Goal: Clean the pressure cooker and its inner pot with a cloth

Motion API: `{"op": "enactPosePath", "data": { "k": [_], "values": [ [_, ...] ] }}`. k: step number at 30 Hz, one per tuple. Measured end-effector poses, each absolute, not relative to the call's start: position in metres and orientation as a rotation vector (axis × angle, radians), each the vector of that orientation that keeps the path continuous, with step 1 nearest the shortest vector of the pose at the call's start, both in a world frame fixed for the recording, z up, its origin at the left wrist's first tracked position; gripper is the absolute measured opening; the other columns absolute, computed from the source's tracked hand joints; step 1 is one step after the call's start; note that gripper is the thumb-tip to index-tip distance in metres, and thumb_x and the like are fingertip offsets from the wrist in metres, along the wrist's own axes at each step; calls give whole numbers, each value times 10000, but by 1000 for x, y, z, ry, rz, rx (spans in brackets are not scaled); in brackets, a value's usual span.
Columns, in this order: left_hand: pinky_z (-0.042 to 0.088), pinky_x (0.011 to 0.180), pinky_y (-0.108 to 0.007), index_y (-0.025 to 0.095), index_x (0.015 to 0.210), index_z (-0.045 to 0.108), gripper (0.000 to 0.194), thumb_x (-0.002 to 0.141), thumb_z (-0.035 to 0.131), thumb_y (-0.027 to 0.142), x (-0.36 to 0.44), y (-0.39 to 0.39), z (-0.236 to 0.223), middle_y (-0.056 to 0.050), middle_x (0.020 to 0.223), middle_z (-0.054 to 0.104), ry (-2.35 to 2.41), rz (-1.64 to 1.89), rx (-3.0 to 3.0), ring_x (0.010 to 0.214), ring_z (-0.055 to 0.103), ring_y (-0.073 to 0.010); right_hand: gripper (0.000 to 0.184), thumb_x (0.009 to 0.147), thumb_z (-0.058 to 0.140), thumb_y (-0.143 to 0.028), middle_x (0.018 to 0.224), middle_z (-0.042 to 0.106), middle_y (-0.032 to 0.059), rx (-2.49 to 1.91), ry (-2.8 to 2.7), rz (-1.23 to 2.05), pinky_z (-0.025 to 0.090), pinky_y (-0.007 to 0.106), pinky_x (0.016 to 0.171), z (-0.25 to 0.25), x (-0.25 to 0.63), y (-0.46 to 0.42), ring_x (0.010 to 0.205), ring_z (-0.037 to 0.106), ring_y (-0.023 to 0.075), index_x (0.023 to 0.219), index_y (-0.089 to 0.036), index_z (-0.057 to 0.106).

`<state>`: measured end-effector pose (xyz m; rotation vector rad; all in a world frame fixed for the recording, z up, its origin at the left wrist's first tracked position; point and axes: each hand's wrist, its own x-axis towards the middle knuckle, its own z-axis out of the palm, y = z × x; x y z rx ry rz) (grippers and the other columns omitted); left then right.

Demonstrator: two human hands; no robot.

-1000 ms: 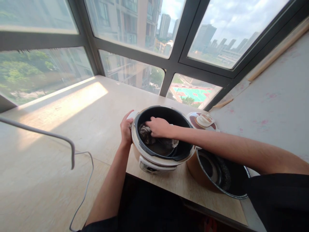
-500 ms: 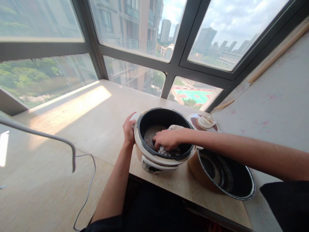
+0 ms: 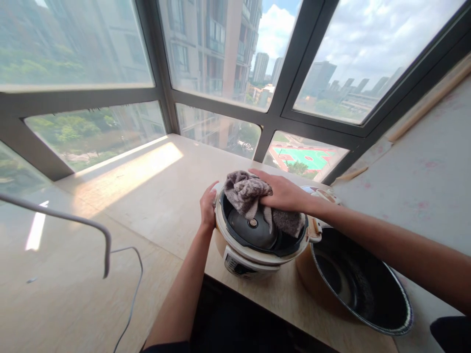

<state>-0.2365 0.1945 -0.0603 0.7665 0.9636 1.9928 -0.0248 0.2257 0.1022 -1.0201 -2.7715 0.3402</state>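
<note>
A white electric pressure cooker (image 3: 253, 262) stands near the front edge of the ledge, with no lid on it. Inside its dark cavity shows a round heating plate (image 3: 245, 231) with a small metal button in the middle. My left hand (image 3: 208, 205) grips the cooker's left side handle, which the fingers mostly cover. At the far rim, my right hand (image 3: 281, 192) is closed on a bunched grey-brown cloth (image 3: 246, 190). Part of the cloth hangs down into the cavity. Just right of the cooker lies the black inner pot (image 3: 362, 279), tilted with its mouth toward me.
Behind my right forearm, the cooker lid (image 3: 324, 194) is partly hidden. A grey hooked tube (image 3: 73, 212) and a thin cord (image 3: 137, 282) are at the left. Window frames (image 3: 221, 102) border the ledge (image 3: 147, 196); a papered wall (image 3: 415, 176) rises on the right.
My right hand has lifted the cloth from the bottom of the cavity up to the far rim, uncovering the heating plate. My left hand stays on the handle. The view has shifted slightly.
</note>
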Motion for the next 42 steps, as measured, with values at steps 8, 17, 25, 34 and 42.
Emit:
{"op": "enactPosePath", "data": {
  "k": [8,17,25,34,42],
  "values": [
    [483,1074,-422,159,1027,791,452,822,707,553,-234,198,-63,-97,1133,777,900,2086,795,1145,683,-298,765,868,591,-287,1632,408,89,-881,-3027,-181,545,392,814,99,-88,196,1057,709,311,1597,-339,367],
    [413,1147,-453,159,1132,760,456,830,689,494,-234,199,-67,-97,1218,754,828,2038,779,1222,649,-296,618,799,625,-232,1318,722,7,-785,-3267,-209,488,340,805,118,-101,244,1115,699,296,1392,-405,613],
    [495,1007,-378,176,1112,761,453,753,698,447,-237,191,-62,-70,1136,757,989,1964,735,1104,678,-255,731,815,611,-249,1424,661,35,-1009,-3255,-260,518,384,883,115,-86,271,1221,661,331,1525,-386,505],
    [514,782,-324,142,1119,755,530,695,696,455,-234,187,-53,-78,1015,751,1028,1944,707,959,673,-234,762,798,589,-252,1446,641,50,-1353,-3137,-83,517,420,955,115,-45,282,1243,646,358,1546,-342,483],
    [507,873,-342,158,1105,765,499,687,706,424,-235,190,-56,-64,1020,753,987,1951,663,965,676,-228,667,766,593,-266,1344,704,79,-1412,-2973,238,532,397,941,111,9,277,1138,683,344,1433,-251,592]
  ]
}}
